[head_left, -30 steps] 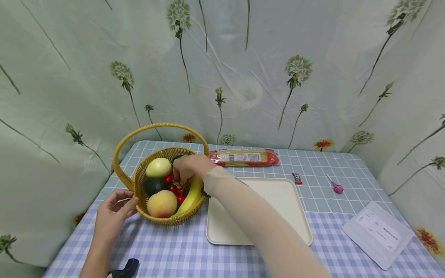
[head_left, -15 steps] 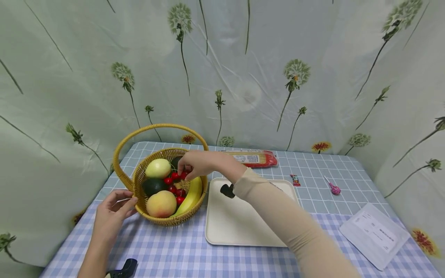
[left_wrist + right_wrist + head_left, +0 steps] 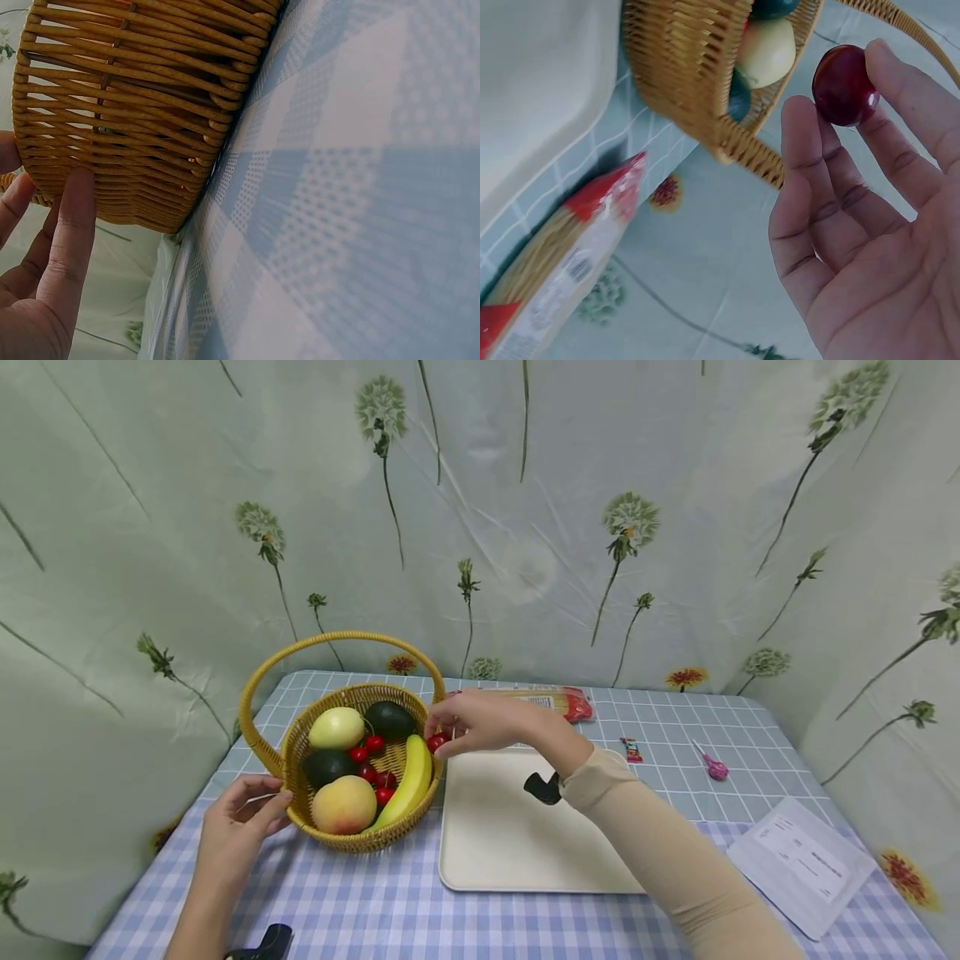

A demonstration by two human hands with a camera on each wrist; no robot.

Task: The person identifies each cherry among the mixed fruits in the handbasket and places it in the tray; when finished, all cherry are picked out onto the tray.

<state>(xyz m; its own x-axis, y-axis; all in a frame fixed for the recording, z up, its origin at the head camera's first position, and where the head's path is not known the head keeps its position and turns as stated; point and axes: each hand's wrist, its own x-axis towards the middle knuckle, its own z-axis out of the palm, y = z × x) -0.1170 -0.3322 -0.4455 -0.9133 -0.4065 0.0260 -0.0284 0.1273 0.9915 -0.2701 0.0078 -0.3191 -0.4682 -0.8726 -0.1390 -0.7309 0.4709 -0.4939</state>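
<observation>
A red cherry (image 3: 437,742) is pinched in the fingertips (image 3: 900,82) of the right hand (image 3: 483,721), with the other fingers loosely curled. The cherry is held in the air just past the right rim of the basket (image 3: 300,739), near the back left corner of the tray (image 3: 510,852). In the right wrist view, the cherry (image 3: 844,85) is seen pressed between two fingertips, with the basket (image 3: 697,82) behind it. The basket's left side is touched by the left hand (image 3: 236,831), whose fingers are nearly straight and laid flat on the woven wall (image 3: 142,112); nothing is gripped by it. Inside the basket a pale apple (image 3: 337,728), two dark avocados (image 3: 389,719), a peach (image 3: 343,805), a banana (image 3: 408,781) and more red cherries (image 3: 372,760) are seen. The basket and tray are set side by side on a checked cloth (image 3: 375,910). A long red packet (image 3: 558,700) is laid behind the tray. Farther right, a small candy (image 3: 628,749), a pink lollipop (image 3: 714,767) and a white paper (image 3: 802,860) are seen on the cloth.
</observation>
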